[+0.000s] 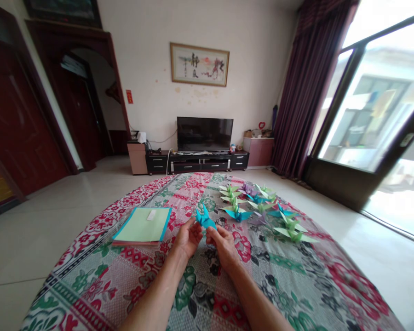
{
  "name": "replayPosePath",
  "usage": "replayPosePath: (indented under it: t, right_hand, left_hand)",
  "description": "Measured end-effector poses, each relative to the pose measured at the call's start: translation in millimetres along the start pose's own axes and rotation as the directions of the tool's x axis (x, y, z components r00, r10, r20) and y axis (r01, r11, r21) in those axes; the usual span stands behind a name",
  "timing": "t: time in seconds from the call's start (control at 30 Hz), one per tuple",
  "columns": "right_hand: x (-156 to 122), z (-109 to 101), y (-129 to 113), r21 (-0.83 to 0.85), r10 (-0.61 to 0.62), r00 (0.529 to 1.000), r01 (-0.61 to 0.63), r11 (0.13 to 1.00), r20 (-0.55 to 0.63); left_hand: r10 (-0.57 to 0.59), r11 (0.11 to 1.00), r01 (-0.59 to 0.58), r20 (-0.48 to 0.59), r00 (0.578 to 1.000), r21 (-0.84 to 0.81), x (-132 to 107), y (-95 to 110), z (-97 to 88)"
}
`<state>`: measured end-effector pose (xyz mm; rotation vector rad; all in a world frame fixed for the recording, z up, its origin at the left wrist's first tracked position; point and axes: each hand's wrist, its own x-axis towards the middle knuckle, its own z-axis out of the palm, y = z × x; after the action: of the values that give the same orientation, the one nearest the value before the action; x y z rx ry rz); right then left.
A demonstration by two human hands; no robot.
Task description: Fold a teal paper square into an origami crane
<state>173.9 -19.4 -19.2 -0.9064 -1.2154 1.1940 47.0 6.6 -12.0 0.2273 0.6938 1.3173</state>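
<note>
A blue paper crane (pixel 206 218), partly folded in shape with pointed tips upward, is held above the table between my two hands. My left hand (pixel 189 236) has its fingers curled at the crane's left side, thumb and fingertips touching the paper. On the other side my right hand (pixel 224 244) pinches the crane's lower right edge. Right of my hands stand several finished paper cranes in green, purple and blue, the closest being a blue crane (pixel 238 214). A stack of square paper (pixel 143 224), light green on top with blue showing at its edges, lies left of my hands.
A patterned cloth (pixel 124 280) covers the round table. A green crane (pixel 293 232) sits toward the right side. Beyond the table are a low TV cabinet (pixel 200 164) and a television (pixel 204 134). A glass door (pixel 376 115) is at the right.
</note>
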Motion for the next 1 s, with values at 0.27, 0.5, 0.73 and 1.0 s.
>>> replayPosePath:
  t: [0.27,0.5,0.73,1.0]
  right_hand:
    - [-0.1,2.0,-0.5,0.053,0.023,0.999,-0.021,0.998,-0.03]
    - [2.1,2.9,7.3,0.216,0.065,0.996,-0.051,0.975,-0.059]
    - [3.9,4.9,10.7,0.31,0.113,0.992,-0.087,0.947,-0.064]
    - [6.8,3.1,11.8,0.393,0.164,0.984,-0.123,0.911,-0.072]
  left_hand:
    - [0.107,0.994,-0.107,0.01,0.994,0.031,5.3,-4.5,-3.5]
    - [0.326,0.926,-0.304,-0.069,0.943,0.225,-0.6,-5.1,4.7]
    - [0.39,0.876,-0.35,-0.061,0.919,0.331,-3.6,-8.0,7.3]
    - [0.457,0.771,-0.419,0.042,0.888,0.479,-8.7,-15.3,10.2]
